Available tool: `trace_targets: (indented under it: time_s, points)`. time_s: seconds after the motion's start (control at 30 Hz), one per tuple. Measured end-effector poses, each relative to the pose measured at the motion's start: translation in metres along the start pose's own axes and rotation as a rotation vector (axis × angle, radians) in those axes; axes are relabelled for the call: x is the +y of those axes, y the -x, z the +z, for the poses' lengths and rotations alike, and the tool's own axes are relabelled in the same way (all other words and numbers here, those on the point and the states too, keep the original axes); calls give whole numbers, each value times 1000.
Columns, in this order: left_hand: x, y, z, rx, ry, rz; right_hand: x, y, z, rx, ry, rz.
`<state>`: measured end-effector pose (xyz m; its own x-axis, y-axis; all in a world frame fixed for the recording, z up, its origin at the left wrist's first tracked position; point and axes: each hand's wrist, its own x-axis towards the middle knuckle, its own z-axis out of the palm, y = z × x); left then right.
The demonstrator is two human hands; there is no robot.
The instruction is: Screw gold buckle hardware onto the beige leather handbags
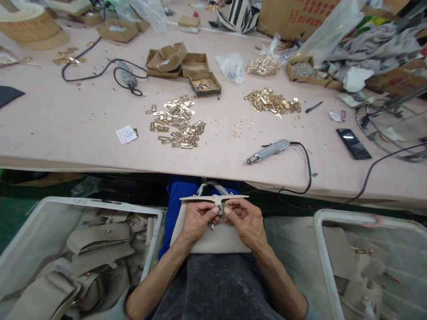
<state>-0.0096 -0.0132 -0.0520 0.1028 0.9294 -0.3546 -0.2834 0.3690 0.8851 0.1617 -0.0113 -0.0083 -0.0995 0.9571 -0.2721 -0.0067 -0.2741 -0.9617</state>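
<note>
On the lap, a beige bag (213, 242) — left hand (196, 220) and right hand (245, 220) pinch its strap (218, 203) tight.

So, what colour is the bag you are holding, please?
Pale beige bag, clearest in head view.

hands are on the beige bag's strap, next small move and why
Probably pinch the strap on the bag with the left hand alone and reach the right hand to the electric screwdriver: it lies free near the table edge, on that side.

1 head-worn camera looks forward and down, close over the lap (216, 284); the worktable (50, 133) fills the far half.
</note>
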Motion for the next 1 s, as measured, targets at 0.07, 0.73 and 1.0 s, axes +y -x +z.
trace_targets:
  time_s: [0.07, 0.73, 1.0]
  points:
    - [1, 0, 0, -6, 15, 1, -1, -1, 2, 16, 26, -22]
    - [1, 8, -10, -114, 32, 31, -11, -5, 15, 36, 464, -404]
    - [3, 11, -13, -171, -42, 76, -9, -9, 13, 18, 441, -400]
